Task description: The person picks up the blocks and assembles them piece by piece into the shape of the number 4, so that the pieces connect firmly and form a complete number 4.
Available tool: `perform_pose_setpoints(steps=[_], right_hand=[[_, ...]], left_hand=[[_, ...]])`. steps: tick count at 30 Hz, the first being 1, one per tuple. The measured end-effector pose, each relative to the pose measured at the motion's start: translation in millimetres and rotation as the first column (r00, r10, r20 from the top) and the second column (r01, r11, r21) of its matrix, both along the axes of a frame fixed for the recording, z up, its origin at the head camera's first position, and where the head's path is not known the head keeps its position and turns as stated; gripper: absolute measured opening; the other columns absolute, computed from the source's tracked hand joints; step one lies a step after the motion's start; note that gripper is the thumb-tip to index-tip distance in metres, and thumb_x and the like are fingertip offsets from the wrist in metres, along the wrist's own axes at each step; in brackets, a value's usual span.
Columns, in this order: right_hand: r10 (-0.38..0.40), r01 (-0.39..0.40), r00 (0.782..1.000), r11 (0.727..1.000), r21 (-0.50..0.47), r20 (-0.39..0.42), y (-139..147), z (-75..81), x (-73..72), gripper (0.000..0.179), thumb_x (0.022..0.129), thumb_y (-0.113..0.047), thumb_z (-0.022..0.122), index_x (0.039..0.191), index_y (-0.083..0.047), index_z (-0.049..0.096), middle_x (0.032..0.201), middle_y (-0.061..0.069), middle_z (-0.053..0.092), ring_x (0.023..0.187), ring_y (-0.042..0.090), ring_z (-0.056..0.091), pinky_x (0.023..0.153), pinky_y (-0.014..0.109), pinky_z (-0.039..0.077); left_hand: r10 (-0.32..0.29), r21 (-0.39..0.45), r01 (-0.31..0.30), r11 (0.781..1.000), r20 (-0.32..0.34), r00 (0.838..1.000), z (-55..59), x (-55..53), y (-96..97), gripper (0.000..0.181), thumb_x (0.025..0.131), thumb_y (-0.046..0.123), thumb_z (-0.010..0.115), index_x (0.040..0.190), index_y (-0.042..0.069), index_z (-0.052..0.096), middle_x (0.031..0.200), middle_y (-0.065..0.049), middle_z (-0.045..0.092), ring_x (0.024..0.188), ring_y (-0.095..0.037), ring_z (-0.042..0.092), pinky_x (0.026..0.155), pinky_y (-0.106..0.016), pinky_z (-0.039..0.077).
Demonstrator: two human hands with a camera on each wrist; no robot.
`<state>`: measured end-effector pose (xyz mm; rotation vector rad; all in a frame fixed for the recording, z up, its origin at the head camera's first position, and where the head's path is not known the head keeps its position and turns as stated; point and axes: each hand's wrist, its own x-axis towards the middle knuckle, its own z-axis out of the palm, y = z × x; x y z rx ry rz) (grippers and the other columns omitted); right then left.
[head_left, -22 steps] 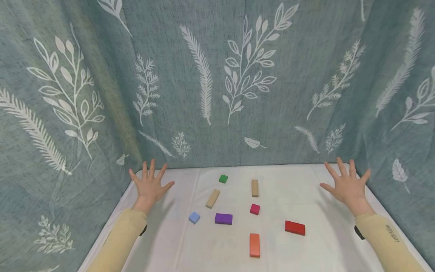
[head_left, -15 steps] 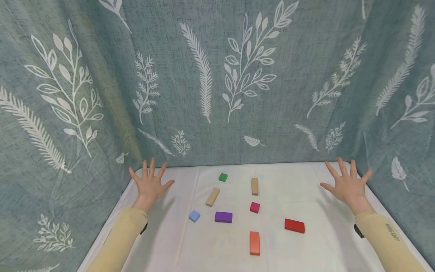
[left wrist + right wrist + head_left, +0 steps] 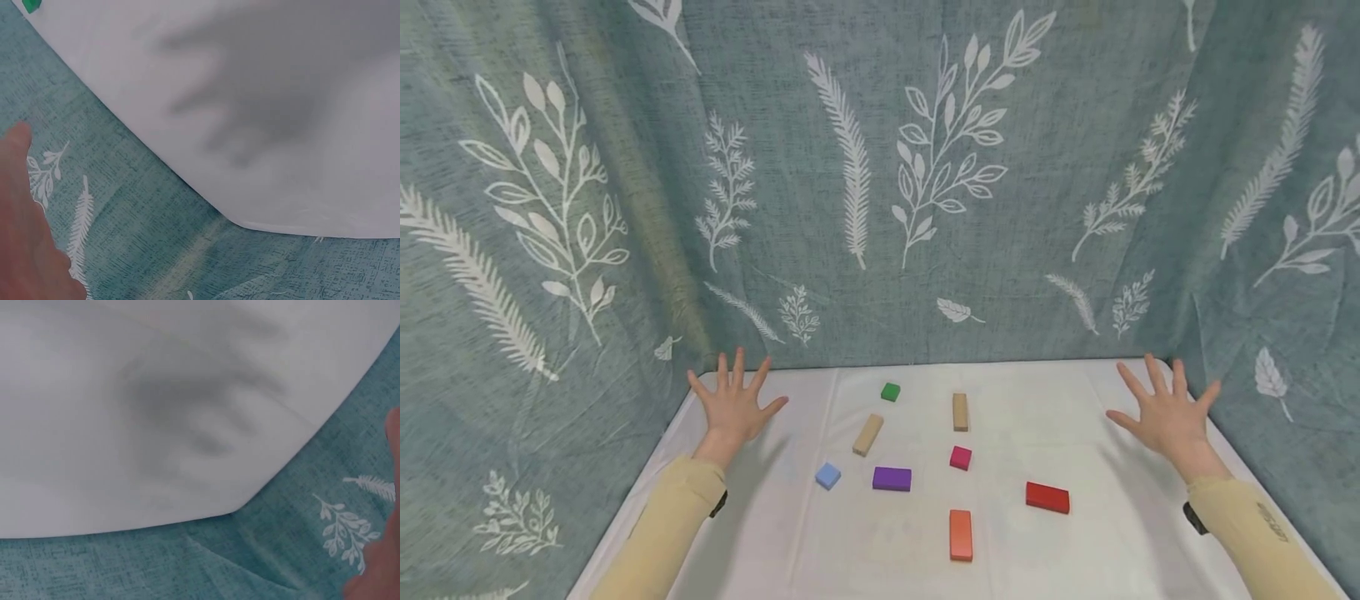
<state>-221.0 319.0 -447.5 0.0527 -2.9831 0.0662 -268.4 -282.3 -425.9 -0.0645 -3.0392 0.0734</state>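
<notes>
My left hand [image 3: 732, 412] hovers over the table's far left corner, fingers spread wide, holding nothing. Over the far right corner my right hand [image 3: 1168, 414] is spread the same way, also holding nothing. Between them on the white cloth lie small blocks: a green cube [image 3: 891, 392], two natural wood blocks, one slanted [image 3: 868, 435] and one straight [image 3: 960, 412], a light blue cube [image 3: 828, 476], a purple block [image 3: 892, 479], a crimson cube [image 3: 961, 457], a red block [image 3: 1047, 497] and an orange block [image 3: 961, 535]. Both wrist views show the hands' shadows on the cloth.
A white cloth [image 3: 1075, 433] covers the table. Grey-green curtains [image 3: 880, 325] printed with white leaves hang behind it and along both sides, close to the hands. In the left wrist view, part of the green cube [image 3: 31, 5] shows at the upper corner.
Both hands stay spread in about the same place. The head view has shifted slightly; the blocks keep their arrangement on the cloth.
</notes>
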Motion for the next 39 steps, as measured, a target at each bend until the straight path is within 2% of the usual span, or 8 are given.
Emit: perform_pose_setpoints(steps=[7,11,17,23,27,33,39], right_hand=[[0.011,-0.011,1.0,1.0,-0.024,0.005,-2,-1.9,3.9,0.083,0.086,-0.054,0.058,0.151,-0.02,0.019,0.152,0.029,0.015,0.136,0.058,0.006,0.093,0.085,-0.004],[0.028,-0.026,0.999,0.997,-0.068,0.02,-6,-2.8,9.0,0.084,0.087,-0.055,0.056,0.152,-0.022,0.015,0.153,0.029,0.013,0.136,0.059,0.003,0.093,0.085,-0.006],[0.044,-0.041,0.998,0.997,-0.058,0.039,-13,-5.3,15.8,0.084,0.087,-0.06,0.053,0.152,-0.023,0.015,0.153,0.028,0.016,0.137,0.058,0.006,0.093,0.085,-0.004],[0.056,-0.054,0.998,0.996,-0.067,0.042,-21,-4.4,18.1,0.084,0.086,-0.059,0.054,0.151,-0.022,0.016,0.153,0.028,0.016,0.137,0.058,0.007,0.094,0.085,-0.004],[0.068,-0.066,0.997,0.995,-0.075,0.028,-25,-3.8,20.0,0.085,0.086,-0.058,0.055,0.152,-0.022,0.015,0.153,0.027,0.016,0.136,0.058,0.009,0.094,0.084,-0.003],[0.086,-0.083,0.996,0.992,-0.099,0.027,-33,-5.3,24.9,0.085,0.085,-0.058,0.057,0.152,-0.022,0.016,0.154,0.025,0.016,0.137,0.057,0.009,0.094,0.084,-0.001],[0.104,-0.101,0.994,0.99,-0.1,0.027,-41,-8.4,30.9,0.085,0.085,-0.059,0.057,0.151,-0.022,0.019,0.154,0.024,0.018,0.137,0.056,0.012,0.095,0.084,0.002]], left_hand=[[-0.011,0.03,0.01,0.999,0.008,1.0,-2.1,1.6,2.5,0.078,0.09,0.062,0.044,0.152,0.021,0.019,0.158,-0.023,-0.001,0.143,-0.049,-0.006,0.1,-0.078,-0.014],[-0.018,0.091,0.015,0.996,0.033,0.999,-4.3,4.9,4.5,0.079,0.091,0.063,0.042,0.153,0.021,0.017,0.158,-0.024,-0.004,0.142,-0.049,-0.009,0.099,-0.079,-0.014],[-0.027,0.157,0.019,0.987,0.052,0.998,-5.6,9.8,8.3,0.08,0.091,0.063,0.042,0.153,0.021,0.014,0.157,-0.024,-0.005,0.143,-0.048,-0.009,0.098,-0.08,-0.011],[-0.034,0.194,0.022,0.981,0.059,0.998,-4.6,11.7,11.2,0.08,0.091,0.064,0.039,0.153,0.021,0.012,0.158,-0.023,-0.006,0.143,-0.047,-0.009,0.098,-0.08,-0.012],[-0.041,0.211,0.028,0.977,0.057,0.998,-6.3,13.5,13.5,0.081,0.092,0.064,0.039,0.153,0.02,0.011,0.157,-0.024,-0.005,0.143,-0.048,-0.008,0.097,-0.081,-0.011],[-0.059,0.214,0.049,0.976,0.039,0.997,-8.9,17.9,20.7,0.079,0.092,0.063,0.039,0.153,0.02,0.013,0.158,-0.024,0.0,0.143,-0.048,-0.003,0.098,-0.082,-0.003],[-0.087,0.216,0.084,0.973,0.004,0.996,-11.8,25.2,28.2,0.078,0.092,0.061,0.042,0.153,0.02,0.015,0.158,-0.022,0.003,0.143,-0.048,0.004,0.1,-0.082,0.001]])
